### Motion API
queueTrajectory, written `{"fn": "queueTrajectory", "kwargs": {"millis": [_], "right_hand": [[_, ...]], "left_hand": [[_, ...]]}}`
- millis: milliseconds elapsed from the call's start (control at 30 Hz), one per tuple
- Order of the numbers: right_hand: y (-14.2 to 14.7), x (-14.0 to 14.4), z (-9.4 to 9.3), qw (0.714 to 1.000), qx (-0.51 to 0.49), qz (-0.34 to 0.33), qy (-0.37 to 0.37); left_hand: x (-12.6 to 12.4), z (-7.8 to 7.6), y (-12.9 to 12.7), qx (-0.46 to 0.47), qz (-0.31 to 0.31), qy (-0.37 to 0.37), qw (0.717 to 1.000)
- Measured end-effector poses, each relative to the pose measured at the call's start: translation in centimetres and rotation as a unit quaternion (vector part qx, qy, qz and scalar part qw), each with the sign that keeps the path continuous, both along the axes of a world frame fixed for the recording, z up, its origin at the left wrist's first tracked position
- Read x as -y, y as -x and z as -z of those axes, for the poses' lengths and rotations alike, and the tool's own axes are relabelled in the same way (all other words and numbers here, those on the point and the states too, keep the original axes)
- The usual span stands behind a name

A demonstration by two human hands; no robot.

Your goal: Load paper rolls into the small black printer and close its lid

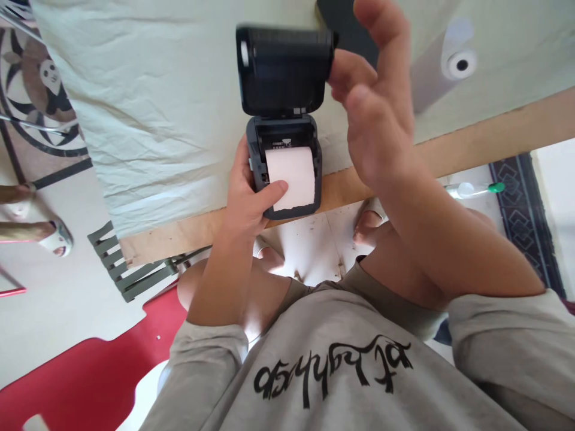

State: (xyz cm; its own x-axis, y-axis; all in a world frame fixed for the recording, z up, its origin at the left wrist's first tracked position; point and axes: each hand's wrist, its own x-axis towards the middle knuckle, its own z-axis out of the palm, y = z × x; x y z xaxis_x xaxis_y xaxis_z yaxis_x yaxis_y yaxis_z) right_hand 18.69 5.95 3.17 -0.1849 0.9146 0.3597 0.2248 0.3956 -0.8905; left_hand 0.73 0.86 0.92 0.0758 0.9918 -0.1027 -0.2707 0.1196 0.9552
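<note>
Grey shirt [341, 371] with black lettering, lowest in view; beyond it bare knees and feet above a white floor. Left hand [247, 200] grasping a small dark printer [284, 161] at the near edge of a cloth-covered table [157, 120], thumb resting on the paper roll [291, 178] seated inside. Right hand [377, 96] raised, fingers loosely curled, fingertips at the side of the printer's lid [284, 69], which stands open; spare roll [458, 63] well apart to the right.
</note>
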Motion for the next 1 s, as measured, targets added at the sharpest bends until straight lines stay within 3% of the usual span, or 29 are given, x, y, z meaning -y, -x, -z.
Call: {"fn": "queueTrajectory", "kwargs": {"millis": [100,233,333,500,800,1000], "right_hand": [[-0.1,-0.1,0.4,0.995,-0.094,-0.023,0.015],[0.1,0.8,0.8,0.992,-0.01,-0.124,0.033],[0.5,1.2,1.1,0.985,0.05,-0.16,0.035],[0.7,1.1,1.6,0.986,0.082,-0.139,0.045],[0.7,1.3,1.8,0.988,0.081,-0.131,0.016],[0.8,1.4,2.0,0.988,0.081,-0.128,-0.004]], "left_hand": [[0.2,-0.5,0.0,-0.013,-0.008,0.016,1.0],[0.2,-1.4,-0.2,-0.004,0.016,0.013,1.0],[0.1,-1.2,-0.4,0.027,0.022,-0.005,0.999],[-0.2,0.1,-0.4,0.061,0.011,-0.013,0.998],[0.0,-0.3,-0.3,0.068,0.037,-0.012,0.997],[0.0,-0.2,-0.4,0.051,0.02,-0.015,0.998]]}}
